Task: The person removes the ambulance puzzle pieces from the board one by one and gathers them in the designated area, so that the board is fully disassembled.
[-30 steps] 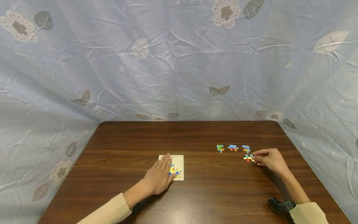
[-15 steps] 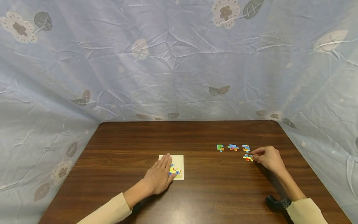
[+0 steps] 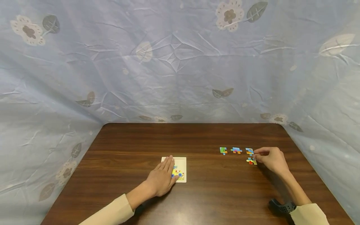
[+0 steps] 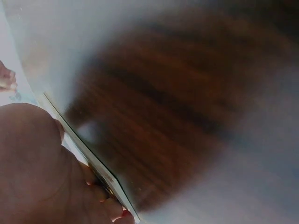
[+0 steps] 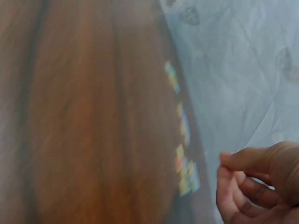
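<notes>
My left hand (image 3: 161, 181) lies flat with straight fingers over a small cream-framed puzzle board (image 3: 183, 163). Part of a yellow vehicle picture with blue wheels shows beside the fingers; the rest is covered. My right hand (image 3: 274, 159) is at the right, close by the loose jigsaw pieces. Its index finger and thumb are curled with tips together, and nothing shows between them in the right wrist view. Under the fingertips lies a red and yellow piece (image 3: 251, 161). Just beyond it are a blue and orange piece (image 3: 249, 151), a blue and purple piece (image 3: 236, 150) and a green piece (image 3: 223, 150).
A brown wooden table (image 3: 208, 193) carries everything. Pale blue-grey floral fabric (image 3: 180, 78) hangs behind the table and along both sides. A black wrist strap (image 3: 282, 207) is on the right arm.
My right hand has let go of the red and yellow piece and shifted slightly away from me. More of that piece shows now. The left hand stays on the board; the head view shifts a little.
</notes>
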A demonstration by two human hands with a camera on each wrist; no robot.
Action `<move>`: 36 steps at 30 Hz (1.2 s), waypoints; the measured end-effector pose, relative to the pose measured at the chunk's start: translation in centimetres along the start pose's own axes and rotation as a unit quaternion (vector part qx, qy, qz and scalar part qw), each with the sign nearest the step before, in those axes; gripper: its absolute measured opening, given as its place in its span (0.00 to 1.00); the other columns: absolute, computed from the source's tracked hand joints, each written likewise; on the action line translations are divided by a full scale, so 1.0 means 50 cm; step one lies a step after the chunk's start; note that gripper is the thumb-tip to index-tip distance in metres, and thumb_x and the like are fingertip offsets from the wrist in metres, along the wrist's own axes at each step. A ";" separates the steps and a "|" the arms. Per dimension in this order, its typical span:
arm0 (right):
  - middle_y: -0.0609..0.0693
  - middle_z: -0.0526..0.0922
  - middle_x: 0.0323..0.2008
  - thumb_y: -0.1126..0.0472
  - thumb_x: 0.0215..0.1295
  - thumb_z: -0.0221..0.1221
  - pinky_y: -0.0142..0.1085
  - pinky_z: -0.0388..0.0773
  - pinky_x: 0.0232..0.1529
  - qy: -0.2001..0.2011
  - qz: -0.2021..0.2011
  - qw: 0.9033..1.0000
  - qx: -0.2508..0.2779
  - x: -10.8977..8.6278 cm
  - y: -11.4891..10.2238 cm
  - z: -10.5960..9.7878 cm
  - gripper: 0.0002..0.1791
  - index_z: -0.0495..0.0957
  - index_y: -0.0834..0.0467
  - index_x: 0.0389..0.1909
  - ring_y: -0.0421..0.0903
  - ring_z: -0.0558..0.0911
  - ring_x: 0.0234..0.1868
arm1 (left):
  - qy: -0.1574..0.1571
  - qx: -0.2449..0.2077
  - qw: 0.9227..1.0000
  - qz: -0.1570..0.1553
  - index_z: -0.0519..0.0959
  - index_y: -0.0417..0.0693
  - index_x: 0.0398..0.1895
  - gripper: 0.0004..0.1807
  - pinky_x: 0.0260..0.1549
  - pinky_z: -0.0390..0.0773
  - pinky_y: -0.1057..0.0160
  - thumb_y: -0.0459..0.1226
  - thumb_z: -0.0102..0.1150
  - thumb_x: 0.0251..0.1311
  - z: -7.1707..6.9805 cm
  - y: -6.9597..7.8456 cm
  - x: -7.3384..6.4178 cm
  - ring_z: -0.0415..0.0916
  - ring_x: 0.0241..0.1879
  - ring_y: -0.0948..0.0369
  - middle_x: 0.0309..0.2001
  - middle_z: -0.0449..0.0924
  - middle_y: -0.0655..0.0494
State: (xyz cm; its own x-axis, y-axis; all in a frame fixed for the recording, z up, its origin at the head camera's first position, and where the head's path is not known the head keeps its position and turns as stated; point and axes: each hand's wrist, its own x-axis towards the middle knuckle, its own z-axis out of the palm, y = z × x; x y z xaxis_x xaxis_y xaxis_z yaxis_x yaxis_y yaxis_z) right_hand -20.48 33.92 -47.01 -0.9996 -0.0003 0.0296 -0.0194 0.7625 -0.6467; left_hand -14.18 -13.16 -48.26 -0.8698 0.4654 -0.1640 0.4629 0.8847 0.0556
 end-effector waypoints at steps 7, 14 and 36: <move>0.56 0.93 0.39 0.52 0.70 0.69 0.33 0.78 0.28 0.012 -0.063 0.998 0.024 0.014 -0.090 0.003 0.13 0.91 0.56 0.47 0.47 0.87 0.33 | -0.003 -0.022 1.000 0.009 0.52 0.34 0.83 0.41 0.82 0.59 0.45 0.56 0.34 0.84 0.004 -0.004 -0.002 0.47 0.85 0.44 0.85 0.47 0.37; 0.54 0.93 0.37 0.56 0.69 0.70 0.33 0.81 0.29 -0.021 -0.114 0.991 0.068 0.029 -0.194 0.068 0.07 0.91 0.54 0.43 0.47 0.88 0.32 | -0.012 -0.080 0.997 0.017 0.46 0.34 0.84 0.43 0.84 0.51 0.42 0.59 0.30 0.84 0.011 -0.013 -0.003 0.40 0.86 0.43 0.86 0.40 0.37; 0.44 0.90 0.31 0.61 0.66 0.70 0.29 0.80 0.33 -0.156 -0.220 0.958 0.097 0.030 -0.378 0.294 0.02 0.91 0.54 0.36 0.37 0.83 0.31 | 0.012 -0.093 0.996 -0.005 0.48 0.39 0.85 0.47 0.84 0.49 0.40 0.64 0.37 0.80 0.013 -0.054 -0.004 0.40 0.87 0.44 0.86 0.41 0.41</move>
State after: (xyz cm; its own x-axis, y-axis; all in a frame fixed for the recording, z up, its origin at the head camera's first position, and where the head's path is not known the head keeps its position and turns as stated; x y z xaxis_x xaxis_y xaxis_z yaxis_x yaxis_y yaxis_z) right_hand -21.96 9.98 -45.96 -0.8510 -0.5108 0.1219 -0.4139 0.5096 -0.7543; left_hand -15.15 -15.65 -49.03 -0.8792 0.4549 -0.1421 0.4163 0.8782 0.2357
